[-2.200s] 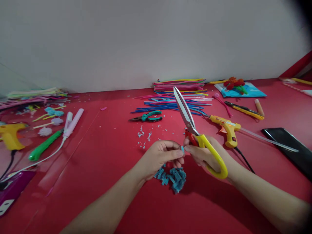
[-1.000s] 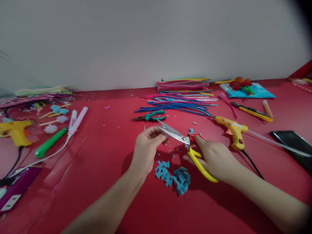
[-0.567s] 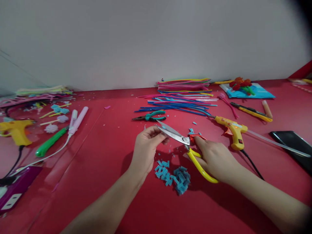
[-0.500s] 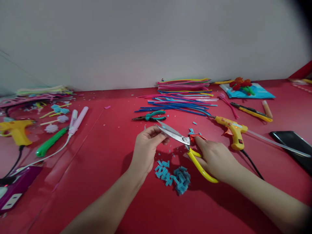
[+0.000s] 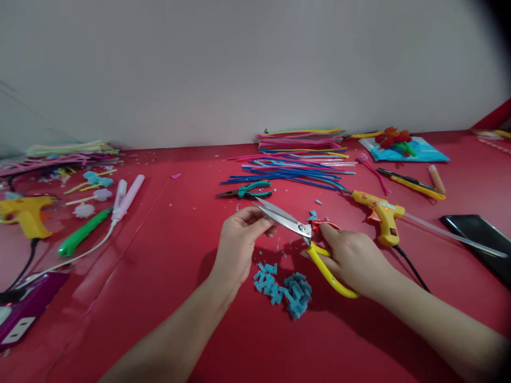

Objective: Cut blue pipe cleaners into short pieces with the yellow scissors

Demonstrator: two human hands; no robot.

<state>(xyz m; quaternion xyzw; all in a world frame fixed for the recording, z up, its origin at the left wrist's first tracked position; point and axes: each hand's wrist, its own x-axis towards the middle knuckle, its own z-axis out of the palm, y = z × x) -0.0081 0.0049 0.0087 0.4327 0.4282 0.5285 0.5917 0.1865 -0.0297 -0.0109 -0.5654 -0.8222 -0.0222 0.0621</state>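
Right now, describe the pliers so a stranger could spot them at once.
On the red table, find the spread of blue pipe cleaners at the back. The pliers lie at its near left edge, beyond the scissors in the right hand: the only tool with teal handles.

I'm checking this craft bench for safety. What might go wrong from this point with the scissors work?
1. The left hand pinches right at the blade tip of the scissors held in the right hand; a snip may nick a fingertip.
2. The glue gun lies close beside the right hand, its cord running by that forearm; a snag might drag it onto the hand.
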